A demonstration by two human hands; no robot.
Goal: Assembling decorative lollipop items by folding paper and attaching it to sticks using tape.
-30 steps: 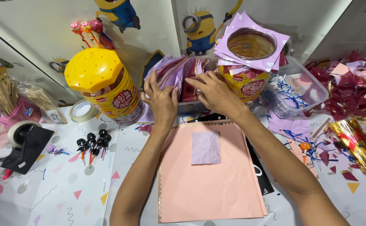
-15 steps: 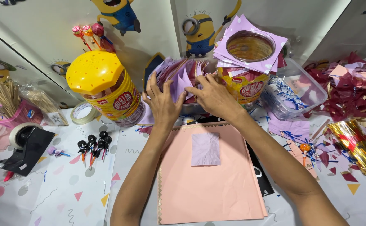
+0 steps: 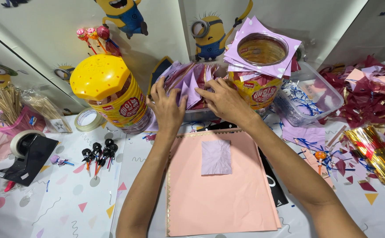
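I see both hands up at the far side of the worktop, working in a stack of folded paper squares that stands on edge in a clear shallow container. My left hand lies with its fingers spread over the near sheets, pressing rather than pinching, so its grip is open on the paper. My right hand has its fingertips pushed in among the sheets; I cannot tell whether they pinch one.

Room is tight there. The stack is hemmed by a yellow lidded jar just to the left and a second jar, topped with loose lilac squares, touching close on the right. Behind it the wall closes things off. A clear plastic tub sits further right, then a heap of dark red paper scraps and gold foil strips.

Toward me there is more open room: a pink sheet with a zigzag edge lies flat between my forearms, a small lilac square resting on it. A tape dispenser and black-topped sticks lie well apart on the left.

The stacked papers are lilac, pink and maroon, creased and fanned unevenly.
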